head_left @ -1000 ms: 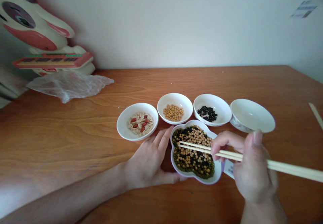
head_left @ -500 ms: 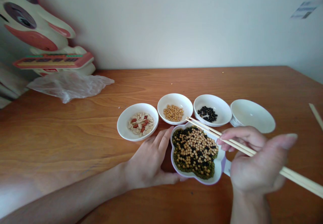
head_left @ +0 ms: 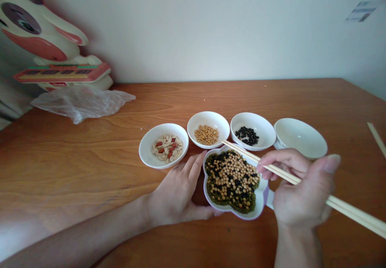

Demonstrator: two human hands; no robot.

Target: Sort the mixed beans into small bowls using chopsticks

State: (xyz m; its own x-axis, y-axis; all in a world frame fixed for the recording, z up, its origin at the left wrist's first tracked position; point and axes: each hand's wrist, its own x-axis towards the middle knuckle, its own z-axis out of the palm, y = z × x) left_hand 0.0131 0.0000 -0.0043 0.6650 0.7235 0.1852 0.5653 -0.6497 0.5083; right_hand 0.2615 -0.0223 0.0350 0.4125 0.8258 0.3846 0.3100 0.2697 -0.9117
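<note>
My right hand (head_left: 301,187) holds a pair of wooden chopsticks (head_left: 280,173), slanting up to the left, their tips together over the far rim of a flower-shaped bowl (head_left: 261,203). This white bowl with a lilac edge contains mixed beans (head_left: 232,179): green, black and pale yellow. Around its left side, my left hand (head_left: 181,193) is braced, fingers on the far rim and thumb on the near rim. Behind stand a bowl of peanuts (head_left: 167,148), a bowl of yellow beans (head_left: 206,134), and a bowl of black beans (head_left: 247,135).
At the right of the row sits an empty white bowl (head_left: 301,137). A plastic bag (head_left: 81,103) lies before a cow-shaped toy keyboard (head_left: 60,75) at the back left. Near the right table edge is a pale stick (head_left: 376,138). A wall rises behind the table.
The chopstick tips have closed together from slightly apart. My right hand has shifted a little to the left, its thumb lower. My left hand stays at the bowl.
</note>
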